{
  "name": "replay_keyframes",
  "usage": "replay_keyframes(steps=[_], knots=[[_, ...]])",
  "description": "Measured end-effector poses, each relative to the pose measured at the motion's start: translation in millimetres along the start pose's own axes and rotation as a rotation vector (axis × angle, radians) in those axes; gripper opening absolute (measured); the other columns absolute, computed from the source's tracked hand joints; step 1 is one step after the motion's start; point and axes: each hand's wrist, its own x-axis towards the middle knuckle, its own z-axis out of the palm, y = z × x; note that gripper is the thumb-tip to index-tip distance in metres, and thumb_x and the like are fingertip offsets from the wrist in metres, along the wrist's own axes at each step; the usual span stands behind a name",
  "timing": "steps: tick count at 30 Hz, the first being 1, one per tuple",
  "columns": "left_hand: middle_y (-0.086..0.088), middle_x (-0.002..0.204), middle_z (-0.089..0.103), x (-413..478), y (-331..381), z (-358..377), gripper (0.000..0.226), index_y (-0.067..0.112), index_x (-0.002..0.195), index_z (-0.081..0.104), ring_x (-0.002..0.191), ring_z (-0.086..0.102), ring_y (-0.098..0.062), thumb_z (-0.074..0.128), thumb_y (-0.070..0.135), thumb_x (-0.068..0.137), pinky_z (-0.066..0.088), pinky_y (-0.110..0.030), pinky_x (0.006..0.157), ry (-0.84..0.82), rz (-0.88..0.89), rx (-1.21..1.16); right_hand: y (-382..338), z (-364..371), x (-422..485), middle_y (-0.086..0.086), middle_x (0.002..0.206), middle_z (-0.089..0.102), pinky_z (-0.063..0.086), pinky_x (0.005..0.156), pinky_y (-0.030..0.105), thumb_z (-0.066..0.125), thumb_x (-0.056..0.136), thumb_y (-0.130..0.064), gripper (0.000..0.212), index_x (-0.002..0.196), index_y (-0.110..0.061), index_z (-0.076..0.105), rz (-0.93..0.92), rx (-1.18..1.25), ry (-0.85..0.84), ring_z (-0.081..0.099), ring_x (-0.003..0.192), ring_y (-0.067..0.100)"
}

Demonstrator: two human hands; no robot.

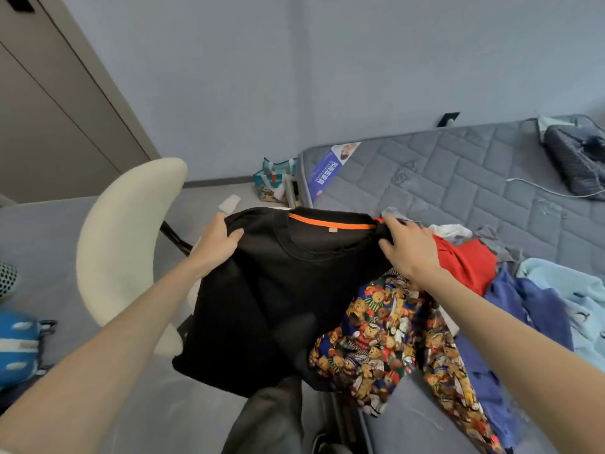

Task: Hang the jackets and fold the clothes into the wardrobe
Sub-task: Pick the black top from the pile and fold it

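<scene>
The black sweatshirt [278, 290] is thick, soft, matt cloth, with a smooth orange tape [330, 221] sewn inside its collar; the teddy-bear print garment [386, 339] is thinner, smoother cloth; the mattress [474, 178] is grey quilted fabric stitched in blocks, with a glossy printed label [330, 165]; the chair [121, 240] has nubbly cream upholstery; the door panel [49, 109] is smooth and matt

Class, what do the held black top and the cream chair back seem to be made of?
Black top: probably soft matte knit, cotton-like; it drapes limply, with a stitched neck band. Chair back: seemingly fuzzy cream upholstery; the surface looks softly textured, no shine.
</scene>
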Motion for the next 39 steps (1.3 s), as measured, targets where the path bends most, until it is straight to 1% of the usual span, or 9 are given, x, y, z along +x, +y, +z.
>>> replay_keyframes(steps=[11,15,19,21,25,29,32,36,39], knots=[[-0.012,0.102,0.055,156,23,30,0.008,0.008,0.095,0.051,0.09,0.05,-0.025,0.049,0.016,0.097,0.039,-0.036,0.073,0.195,0.12,0.22,-5,50,139,0.013,0.09,0.064,0.028,0.054,0.035,0.042,0.082,0.004,0.018,0.091,-0.011,0.046,0.248,-0.067,0.029,0.058,0.08,0.04],[-0.013,0.111,0.057,193,23,53,0.015,0.006,0.106,0.057,0.106,0.05,-0.031,0.05,0.017,0.097,0.042,-0.04,0.087,0.286,0.047,0.259,-2,87,177,0.021,0.103,0.063,0.036,0.067,0.039,0.034,0.084,0.006,0.032,0.106,-0.006,0.054,0.433,0.27,0.021,0.055,0.096,0.043],[-0.016,0.132,0.045,216,11,83,0.041,0.011,0.131,0.046,0.121,0.04,-0.031,0.058,0.011,0.092,0.032,-0.034,0.1,0.326,-0.03,0.186,-4,139,200,0.012,0.143,0.043,0.033,0.109,0.035,0.037,0.092,0.006,0.052,0.141,-0.012,0.04,0.496,0.738,-0.146,0.04,0.132,0.027],[-0.016,0.14,0.036,213,1,105,0.056,0.013,0.14,0.037,0.127,0.035,-0.031,0.06,0.009,0.089,0.028,-0.035,0.106,0.248,0.031,0.204,-2,168,194,0.009,0.148,0.039,0.03,0.114,0.035,0.038,0.087,0.012,0.062,0.145,-0.012,0.037,0.448,0.796,-0.201,0.037,0.136,0.023],[-0.009,0.146,0.037,194,-17,162,0.057,0.013,0.144,0.035,0.136,0.031,-0.024,0.056,0.007,0.091,0.024,-0.035,0.114,0.006,0.175,0.249,21,219,160,0.011,0.138,0.047,0.041,0.075,0.024,0.044,0.093,0.0,0.045,0.134,-0.015,0.051,0.592,0.761,-0.301,0.051,0.096,0.021],[-0.003,0.149,0.037,170,-15,221,0.055,0.015,0.146,0.034,0.139,0.029,-0.018,0.052,0.007,0.094,0.023,-0.028,0.113,-0.16,0.189,0.191,62,240,116,0.013,0.136,0.046,0.031,0.099,0.037,0.052,0.091,-0.009,0.038,0.129,-0.011,0.052,0.673,0.429,-0.282,0.039,0.124,0.034],[0.002,0.149,0.035,154,0,267,0.052,0.02,0.146,0.034,0.138,0.029,-0.016,0.047,0.01,0.097,0.028,-0.028,0.11,-0.313,0.212,0.167,91,241,76,0.019,0.127,0.042,0.038,0.09,0.048,0.061,0.083,-0.009,0.041,0.121,-0.007,0.044,0.811,0.28,-0.234,0.037,0.116,0.04],[0.002,0.148,0.036,133,29,327,0.048,0.022,0.146,0.035,0.137,0.031,-0.019,0.043,0.014,0.099,0.031,-0.031,0.108,-0.522,0.254,0.152,137,247,19,0.02,0.129,0.045,0.041,0.094,0.049,0.069,0.082,-0.026,0.058,0.124,-0.004,0.035,1.015,0.249,-0.577,0.043,0.123,0.041],[0.0,0.149,0.036,119,48,364,0.048,0.023,0.146,0.034,0.14,0.024,-0.023,0.04,0.014,0.099,0.016,-0.038,0.115,-0.598,0.277,0.208,167,250,-24,0.023,0.124,0.056,0.044,0.091,0.041,0.055,0.094,-0.023,0.032,0.118,-0.003,0.046,0.963,0.37,-0.731,0.051,0.118,0.039]])
